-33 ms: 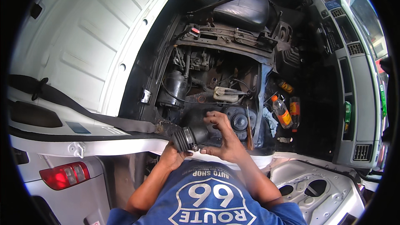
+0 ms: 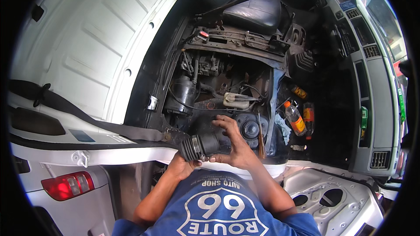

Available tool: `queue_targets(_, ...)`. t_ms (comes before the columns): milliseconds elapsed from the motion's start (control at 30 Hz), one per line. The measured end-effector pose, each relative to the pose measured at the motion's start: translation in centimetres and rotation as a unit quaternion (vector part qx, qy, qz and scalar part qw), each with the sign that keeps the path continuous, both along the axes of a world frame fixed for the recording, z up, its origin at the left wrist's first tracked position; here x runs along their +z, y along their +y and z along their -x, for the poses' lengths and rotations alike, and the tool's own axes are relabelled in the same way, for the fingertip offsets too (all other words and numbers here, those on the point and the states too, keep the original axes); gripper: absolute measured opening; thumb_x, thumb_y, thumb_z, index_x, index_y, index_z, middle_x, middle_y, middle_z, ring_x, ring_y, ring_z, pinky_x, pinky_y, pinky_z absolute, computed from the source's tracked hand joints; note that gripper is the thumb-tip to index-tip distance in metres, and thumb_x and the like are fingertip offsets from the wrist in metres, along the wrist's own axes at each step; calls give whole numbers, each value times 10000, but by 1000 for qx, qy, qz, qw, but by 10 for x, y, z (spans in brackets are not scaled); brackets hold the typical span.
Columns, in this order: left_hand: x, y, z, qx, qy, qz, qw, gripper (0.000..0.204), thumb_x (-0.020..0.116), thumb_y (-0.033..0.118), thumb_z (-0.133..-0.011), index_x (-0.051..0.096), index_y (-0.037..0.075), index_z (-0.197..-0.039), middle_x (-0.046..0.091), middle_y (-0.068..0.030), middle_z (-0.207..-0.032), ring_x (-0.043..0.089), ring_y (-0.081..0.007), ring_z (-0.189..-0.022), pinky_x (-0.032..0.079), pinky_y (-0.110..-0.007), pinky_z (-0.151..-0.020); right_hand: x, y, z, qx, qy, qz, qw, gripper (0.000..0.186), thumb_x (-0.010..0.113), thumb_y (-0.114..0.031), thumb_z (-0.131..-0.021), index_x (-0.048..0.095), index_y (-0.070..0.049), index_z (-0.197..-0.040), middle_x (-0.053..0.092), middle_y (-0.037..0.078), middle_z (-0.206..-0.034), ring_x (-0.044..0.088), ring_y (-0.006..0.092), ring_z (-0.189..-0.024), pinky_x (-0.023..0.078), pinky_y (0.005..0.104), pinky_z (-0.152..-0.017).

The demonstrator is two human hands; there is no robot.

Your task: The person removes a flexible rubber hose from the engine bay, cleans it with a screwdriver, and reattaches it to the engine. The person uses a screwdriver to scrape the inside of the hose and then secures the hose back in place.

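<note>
My left hand (image 2: 180, 167) holds a black ribbed rubber hose (image 2: 187, 149) from below, in front of my shirt. A metal hose clamp (image 2: 196, 145) circles it, between the ribs and a smooth black end (image 2: 208, 143). To the right, my right hand (image 2: 238, 148) has its fingers spread and curved, with nothing seen between them. Its thumb lies close to the clamp's screw; whether it touches cannot be made out. Beyond both hands is the opened engine bay (image 2: 205, 116), where a screwdriver (image 2: 261, 142) with an amber handle leans by a round black part (image 2: 250, 129).
A black cylindrical canister (image 2: 181, 94) and a pale plastic reservoir (image 2: 236, 100) sit inside the bay. Plastic bottles (image 2: 295, 120) and a light blue rag (image 2: 283, 127) lie on the floor at right. A seat belt (image 2: 109, 124) stretches along the left. The seat (image 2: 258, 11) is beyond.
The ribbed hose has tilted slightly in my left hand, and its smooth end faces a little differently. My right hand has hardly moved.
</note>
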State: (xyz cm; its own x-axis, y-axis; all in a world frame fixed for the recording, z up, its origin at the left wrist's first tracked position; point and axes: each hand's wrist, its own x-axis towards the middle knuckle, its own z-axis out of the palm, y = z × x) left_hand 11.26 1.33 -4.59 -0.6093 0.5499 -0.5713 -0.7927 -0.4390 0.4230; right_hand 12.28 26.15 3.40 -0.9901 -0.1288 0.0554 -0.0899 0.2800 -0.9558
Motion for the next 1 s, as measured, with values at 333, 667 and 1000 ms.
queue_targets(333, 67, -2, 36, -131, 545, 311, 768, 944, 871, 384, -797, 403, 90, -1562, 388, -180, -1601, 398, -362, -1501, 349, -556, -1220, -14, 17, 9, -9, -176, 82, 981, 576, 917, -269, -813, 616, -42, -1249, 675, 101, -1138, 629, 189, -1053, 509, 345, -943)
queue_targets(667, 93, 37, 45, -188, 651, 375, 633, 925, 963, 342, -683, 509, 52, -1434, 585, -193, -1361, 612, -408, -1246, 515, -473, -1064, 0, 14, 4, -48, -127, 60, 989, 515, 850, -343, -893, 625, -15, -1220, 696, 146, -1060, 649, 203, -988, 527, 364, -887)
queue_targets(1000, 107, 48, 55, -290, 621, 376, 624, 813, 914, 395, -690, 560, 32, -1325, 678, -218, -1188, 695, -424, -1069, 570, -490, -897, 21, 14, -5, -31, -135, -26, 990, 500, 888, -254, -866, 634, 11, -1206, 700, 116, -1045, 664, 165, -977, 546, 328, -876)
